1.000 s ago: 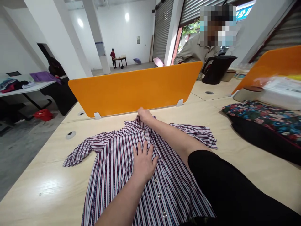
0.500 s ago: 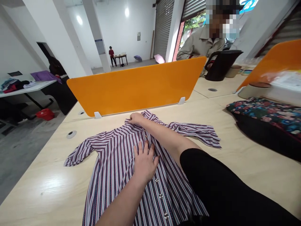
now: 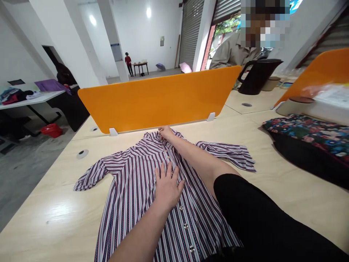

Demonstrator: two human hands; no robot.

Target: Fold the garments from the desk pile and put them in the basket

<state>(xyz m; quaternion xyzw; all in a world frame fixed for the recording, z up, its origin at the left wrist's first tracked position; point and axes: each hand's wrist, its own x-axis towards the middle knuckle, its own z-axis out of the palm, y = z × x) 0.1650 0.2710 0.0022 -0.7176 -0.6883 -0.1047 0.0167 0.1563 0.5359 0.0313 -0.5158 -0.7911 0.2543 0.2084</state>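
A striped button-front shirt [image 3: 136, 182] in white, dark and reddish lines lies face up, its collar toward the orange divider and both sleeves spread sideways. My left hand [image 3: 167, 187] rests flat on the shirt's chest beside the row of shiny buttons, fingers spread. At the collar, my right hand [image 3: 165, 134] has its fingers bent closed on the fabric near the neck opening; the fingertips are partly hidden. My right forearm crosses over the shirt's right-hand shoulder and covers part of it.
An orange divider [image 3: 160, 100] stands just beyond the collar. To the right lie a folded floral and black garment [image 3: 313, 138], a dark pitcher [image 3: 259, 78] and a beige container [image 3: 296, 104]. Behind the divider is another person [image 3: 231, 51]. A cable hole [image 3: 82, 154] is at left.
My right hand has moved a little right along the collar, from its left side toward the neck opening. The collar's left part now shows uncovered. My left hand stays in place.
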